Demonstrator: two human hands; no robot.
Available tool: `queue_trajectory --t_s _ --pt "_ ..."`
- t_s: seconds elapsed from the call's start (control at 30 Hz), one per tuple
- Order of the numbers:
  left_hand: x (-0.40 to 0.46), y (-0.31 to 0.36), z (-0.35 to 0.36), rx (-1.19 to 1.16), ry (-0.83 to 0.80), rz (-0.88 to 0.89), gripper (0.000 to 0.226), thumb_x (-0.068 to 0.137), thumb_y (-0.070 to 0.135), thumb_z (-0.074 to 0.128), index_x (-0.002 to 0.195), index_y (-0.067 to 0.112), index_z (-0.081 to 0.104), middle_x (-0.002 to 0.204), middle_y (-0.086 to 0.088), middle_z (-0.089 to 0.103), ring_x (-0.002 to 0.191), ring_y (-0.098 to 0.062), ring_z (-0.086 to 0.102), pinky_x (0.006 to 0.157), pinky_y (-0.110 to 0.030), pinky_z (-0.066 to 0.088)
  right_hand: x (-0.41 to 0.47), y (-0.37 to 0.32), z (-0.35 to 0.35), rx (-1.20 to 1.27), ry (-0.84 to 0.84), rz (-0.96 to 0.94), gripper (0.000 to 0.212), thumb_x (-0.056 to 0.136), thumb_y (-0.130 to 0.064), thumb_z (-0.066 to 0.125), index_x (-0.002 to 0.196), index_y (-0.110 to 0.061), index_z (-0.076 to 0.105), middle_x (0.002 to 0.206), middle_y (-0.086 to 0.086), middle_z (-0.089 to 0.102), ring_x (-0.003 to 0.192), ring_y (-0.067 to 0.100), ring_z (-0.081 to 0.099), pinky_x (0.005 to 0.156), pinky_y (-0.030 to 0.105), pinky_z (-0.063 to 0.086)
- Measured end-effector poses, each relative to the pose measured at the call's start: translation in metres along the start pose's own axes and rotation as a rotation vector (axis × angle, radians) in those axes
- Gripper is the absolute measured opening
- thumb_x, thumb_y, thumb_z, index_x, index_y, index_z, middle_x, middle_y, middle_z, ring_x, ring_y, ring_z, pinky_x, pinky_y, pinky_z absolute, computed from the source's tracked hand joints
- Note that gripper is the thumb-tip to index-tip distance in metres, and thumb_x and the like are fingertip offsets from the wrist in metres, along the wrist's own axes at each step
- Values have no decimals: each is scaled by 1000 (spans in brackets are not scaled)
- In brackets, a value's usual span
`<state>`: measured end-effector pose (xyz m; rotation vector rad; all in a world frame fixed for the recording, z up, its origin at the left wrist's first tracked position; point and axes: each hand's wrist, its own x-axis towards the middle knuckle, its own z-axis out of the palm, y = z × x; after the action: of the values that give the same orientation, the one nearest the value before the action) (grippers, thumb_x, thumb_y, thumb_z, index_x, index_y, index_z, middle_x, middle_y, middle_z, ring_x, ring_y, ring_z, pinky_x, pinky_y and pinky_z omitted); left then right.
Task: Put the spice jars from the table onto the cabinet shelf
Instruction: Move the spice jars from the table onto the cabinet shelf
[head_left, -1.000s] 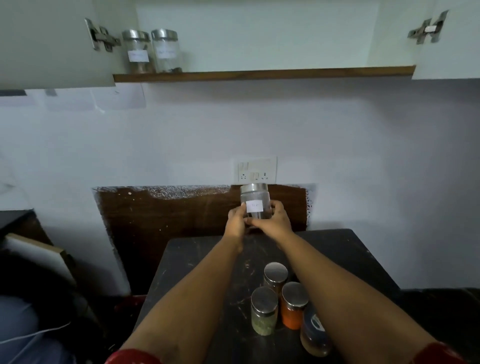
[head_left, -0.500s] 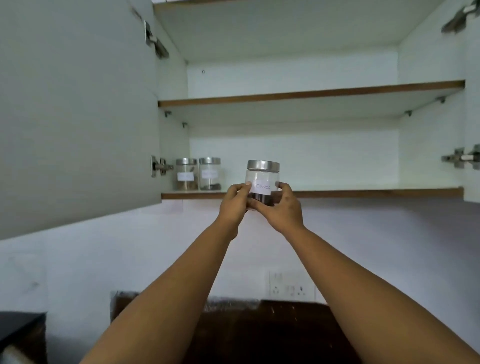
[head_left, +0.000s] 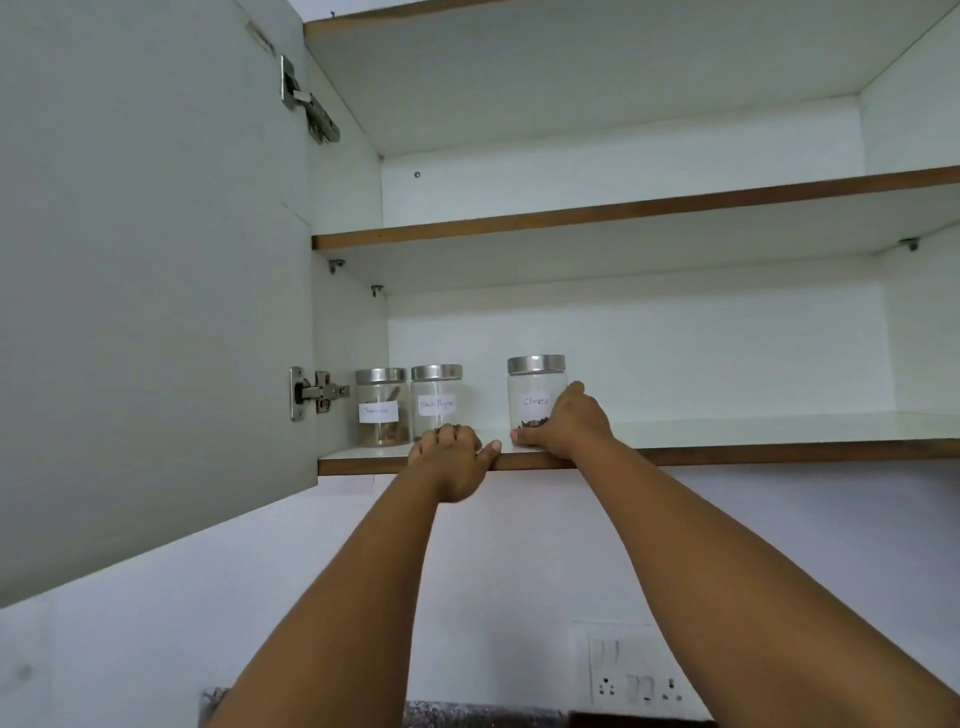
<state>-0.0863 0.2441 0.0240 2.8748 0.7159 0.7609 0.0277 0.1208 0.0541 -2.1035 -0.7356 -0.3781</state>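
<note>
A clear glass cloves jar (head_left: 534, 395) with a steel lid and a white label stands upright on the lower cabinet shelf (head_left: 753, 451). My right hand (head_left: 563, 423) wraps around its lower right side. My left hand (head_left: 451, 453) rests on the shelf's front edge just left of the jar, fingers curled, holding nothing. Two similar labelled jars stand at the shelf's left end: a cinnamon jar (head_left: 382, 406) and a black pepper jar (head_left: 437, 397). The table and the other jars are out of view.
The open cabinet door (head_left: 145, 291) hangs at the left, with hinges (head_left: 314, 393) beside the jars. An upper shelf (head_left: 623, 213) runs above. A wall socket (head_left: 636, 675) sits low on the white wall.
Both hands carried the cloves jar up from the table and onto the lower shelf. My left hand has come off the jar and dropped to the shelf edge. The view has tilted upward.
</note>
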Motion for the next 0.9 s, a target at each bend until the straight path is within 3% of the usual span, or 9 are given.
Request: queue_trajectory --t_s 0.07,0.27,0.33,0.5,0.6,0.7,0.83,0.9 --pt "5 -4 -10 -17 -90 6 57 99 57 23 139 20 40 147 -10 33 138 -32 23 113 -48 22 16 -8 13 -38 -41 31 88 66 -43 86 126 -7 34 124 11 55 115 27 56 78 31 42" --pt "2 8 -22 -7 -160 18 62 99 59 22 146 20 32 152 -10 27 143 -31 17 113 -47 20 33 -18 25 -73 -69 87 87 71 -41 83 131 -7 29 122 9 56 112 26 57 74 29 40" --pt "15 -10 -14 -1 -166 0 61 99 58 22 146 20 32 152 -9 27 142 -31 17 113 -47 20 53 -25 56 -94 -123 112 90 71 -47 81 133 -7 29 123 9 57 114 26 57 76 31 41" --pt "11 -8 -11 -17 -165 16 63 98 60 23 147 20 28 154 -7 24 144 -30 13 116 -51 19 52 -24 53 -229 -189 165 100 72 -74 63 140 -10 27 124 4 58 113 23 58 76 32 40" --pt "15 -11 -10 -57 -176 14 65 98 60 23 151 22 21 156 -5 21 146 -29 9 117 -49 17 57 -25 58 -220 -225 179 106 66 -80 61 140 -11 28 128 5 56 117 25 56 83 33 41" --pt "13 -11 -12 -50 -185 22 66 98 61 23 151 22 21 155 -5 23 145 -28 11 117 -48 18 62 -25 59 -122 -268 183 116 57 -74 74 140 -9 28 132 9 51 120 29 53 102 40 42" --pt "13 -10 -13 -28 -190 27 63 98 61 23 146 21 31 152 -6 28 142 -30 18 113 -48 21 64 -24 57 -181 -314 167 102 65 -56 80 140 -7 30 130 9 50 118 29 53 102 42 44" --pt "12 -10 -13 -33 -184 27 62 98 60 23 145 21 31 151 -7 28 141 -30 18 113 -48 21 64 -24 57 -199 -311 154 101 68 -56 78 141 -8 29 133 9 49 120 29 52 103 42 43"
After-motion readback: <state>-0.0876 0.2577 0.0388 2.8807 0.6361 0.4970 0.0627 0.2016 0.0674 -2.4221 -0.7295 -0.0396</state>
